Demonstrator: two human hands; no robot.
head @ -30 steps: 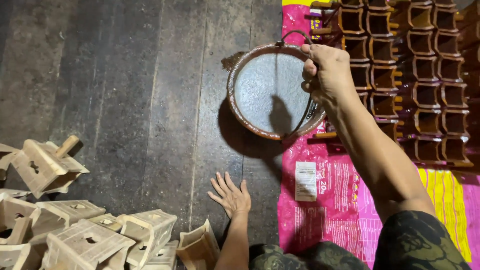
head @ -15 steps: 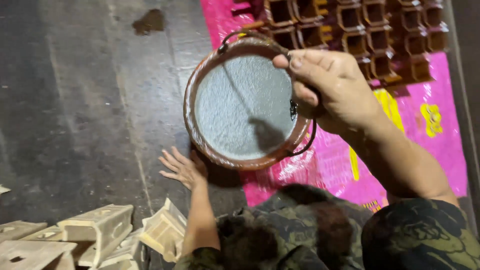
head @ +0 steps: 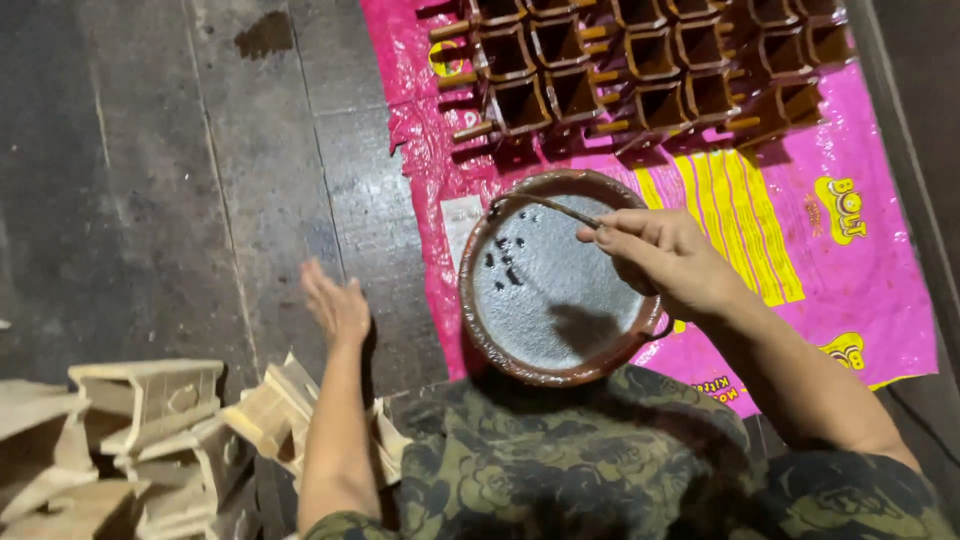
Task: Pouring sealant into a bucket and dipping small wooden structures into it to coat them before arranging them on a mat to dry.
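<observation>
Pinched between thumb and fingers, the right hand (head: 665,262) has a closed grip on the thin wire handle (head: 548,205) of a round metal pan (head: 560,290) with a rust-brown rim. The pan hangs low over the near edge of a pink plastic sheet (head: 860,280) and just above the person's knee in camouflage trousers (head: 590,460). Its grey inside is wet-looking, with a few dark specks (what they are cannot be told) near the upper left.

The left hand (head: 338,305) is open, fingers spread and loose, holding nothing; it hovers over the dark wooden floor (head: 150,200), well apart from the pan, and whether the palm touches the boards cannot be told.

Beyond the pan, at the far end of the pink sheet, rows of small brown-stained wooden pieces (head: 640,60) stand close together, each box-like with a peg sticking out to the side. At the near left, beside the left forearm, lies a loose heap of pale unstained wooden pieces (head: 160,420) of the same shape, tipped at various angles. A dark wet-looking patch (head: 265,33) marks the floor at the far side.
</observation>
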